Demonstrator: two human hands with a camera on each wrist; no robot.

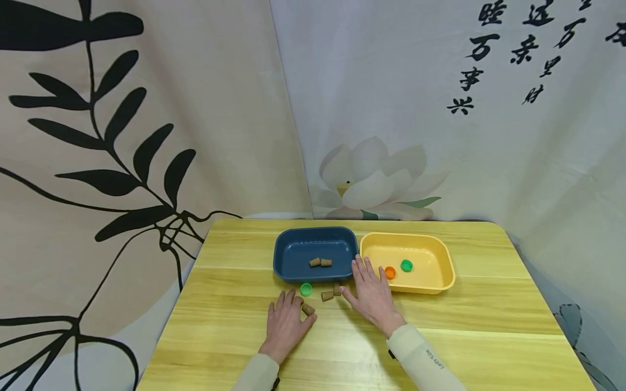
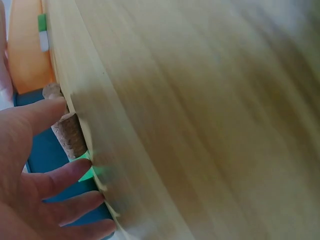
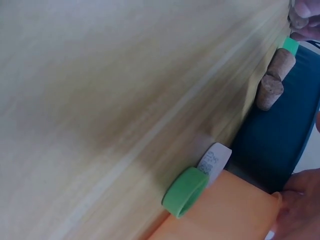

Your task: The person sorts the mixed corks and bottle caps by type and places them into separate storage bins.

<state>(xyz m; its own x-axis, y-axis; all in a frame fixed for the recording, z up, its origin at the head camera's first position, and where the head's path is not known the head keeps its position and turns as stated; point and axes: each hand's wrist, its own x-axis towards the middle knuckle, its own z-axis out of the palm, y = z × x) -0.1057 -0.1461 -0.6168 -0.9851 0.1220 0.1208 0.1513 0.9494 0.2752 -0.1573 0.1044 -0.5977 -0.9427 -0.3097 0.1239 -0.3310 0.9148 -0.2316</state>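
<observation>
My left hand (image 1: 286, 326) lies low over the table, its thumb and index finger spread on either side of a cork (image 1: 307, 309). A strip of green shows between that cork and the index finger in the left wrist view. Fairly straight fingers of my right hand (image 1: 374, 301) reach over where the blue tray (image 1: 280, 260) and yellow tray (image 1: 446, 271) meet. Its thumb tip is beside a cork (image 1: 337, 289), with another cork (image 1: 327, 296) to the left. A green cap (image 1: 306, 289) lies before the blue tray.
Two corks (image 1: 320, 262) lie inside the blue tray. An orange cap (image 1: 389, 272) and a green cap (image 1: 406, 265) appear in the yellow tray. A white printed piece (image 3: 215, 161) shows beside a green cap in the right wrist view. Curtains hang behind the wooden table (image 1: 489, 326).
</observation>
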